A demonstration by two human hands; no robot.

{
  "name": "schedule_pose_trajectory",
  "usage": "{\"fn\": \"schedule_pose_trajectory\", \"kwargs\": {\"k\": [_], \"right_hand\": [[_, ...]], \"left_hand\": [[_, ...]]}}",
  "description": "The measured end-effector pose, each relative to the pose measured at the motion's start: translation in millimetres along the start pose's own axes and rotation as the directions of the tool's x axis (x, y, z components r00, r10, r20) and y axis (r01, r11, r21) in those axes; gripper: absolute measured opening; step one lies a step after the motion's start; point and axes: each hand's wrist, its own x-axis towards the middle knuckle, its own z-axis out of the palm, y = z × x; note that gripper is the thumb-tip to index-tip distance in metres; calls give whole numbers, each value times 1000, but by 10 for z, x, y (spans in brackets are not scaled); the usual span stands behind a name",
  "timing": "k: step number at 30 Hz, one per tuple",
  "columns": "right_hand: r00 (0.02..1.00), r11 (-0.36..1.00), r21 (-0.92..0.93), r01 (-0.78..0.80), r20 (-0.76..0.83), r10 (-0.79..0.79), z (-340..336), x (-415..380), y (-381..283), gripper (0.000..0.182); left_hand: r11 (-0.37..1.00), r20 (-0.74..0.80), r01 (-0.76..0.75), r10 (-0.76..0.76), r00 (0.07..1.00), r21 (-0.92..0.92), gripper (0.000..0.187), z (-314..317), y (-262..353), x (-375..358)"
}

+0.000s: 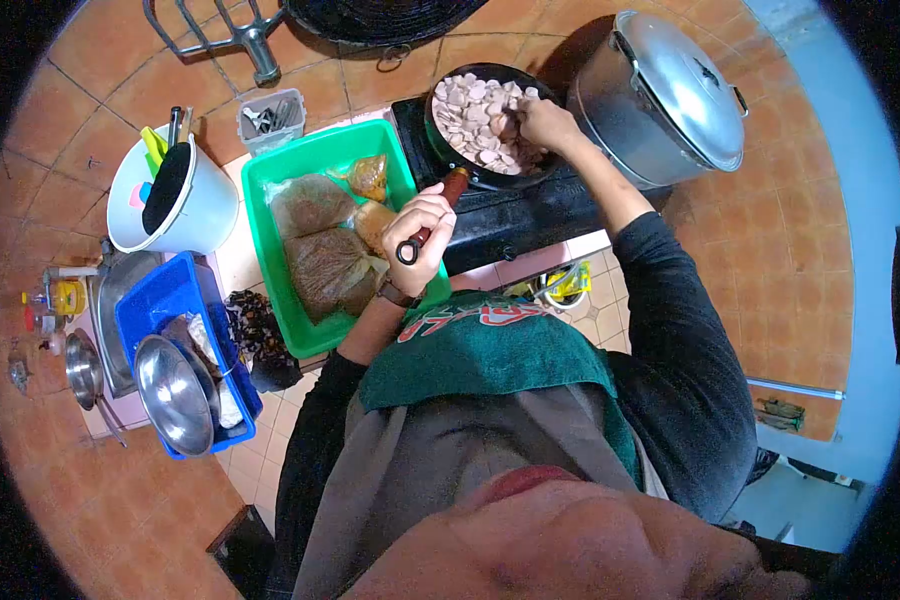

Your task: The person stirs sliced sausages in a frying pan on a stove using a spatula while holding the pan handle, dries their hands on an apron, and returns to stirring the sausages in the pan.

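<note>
A dark frying pan point(440, 142) sits on the black stove point(495, 222), filled with pale, thin round slices point(478, 112). My left hand point(420, 228) is wrapped round the pan's brown handle point(455, 187). Over the right side of the pan, my right hand point(548, 126) reaches down among the slices with its fingers curled together. Something dark shows beside those fingertips, but I cannot tell what it is. Just left of the pan stands a green tub point(295, 345) with bags of brown, ground-looking food point(330, 268) in it.
A large lidded metal pot point(635, 115) stands right of the pan. Behind hangs a black wok point(385, 18). To the left are a white bucket point(205, 215) with utensils, a small clear container point(270, 120), and a blue basket point(185, 275) holding a metal bowl point(173, 392).
</note>
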Motion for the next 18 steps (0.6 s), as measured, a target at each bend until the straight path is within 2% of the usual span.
{"fn": "schedule_pose_trajectory", "kwargs": {"k": [1, 3, 5, 8, 10, 11, 13, 14, 16, 18], "right_hand": [[997, 999, -43, 18, 73, -15, 48, -3, 9, 29], [996, 997, 38, 73, 46, -74, 103, -196, -38, 28], [989, 993, -66, 98, 116, -90, 90, -316, -50, 29], [987, 991, -23, 133, 100, -130, 20, -487, 76, 30], [989, 995, -78, 57, 141, -45, -398, -620, 11, 30], [1000, 994, -113, -1, 29, 4, -498, -627, 23, 27], [996, 989, -145, -27, -92, 13, -581, -501, 137, 24], [996, 989, -142, -32, -90, 19, -553, -388, 190, 24], [993, 961, -259, -95, -87, 75, -376, -164, 275, 27], [999, 973, -225, -49, -8, 48, -107, -70, 204, 29]], "left_hand": [[1000, 1, -2, 2, 1000, -1, 23, 6, 1, 9], [1000, 13, -20, 20, 1000, 20, 23, 8, 21, 34], [1000, 19, -21, 20, 1000, 21, 23, -21, 1, 57], [1000, 29, -15, 15, 999, 13, 23, -80, -27, 95], [1000, 32, -19, 19, 999, -2, 22, -142, -40, 142], [1000, 32, -18, 18, 999, 1, 22, -185, -56, 158], [999, 55, 19, -20, 998, 30, 21, -265, -87, 178], [998, 57, 2, -5, 998, 66, 19, -277, -69, 198], [998, 83, 27, -31, 996, 51, 18, -316, -67, 191], [998, 101, 38, -43, 994, 45, 17, -324, -54, 198]]}}
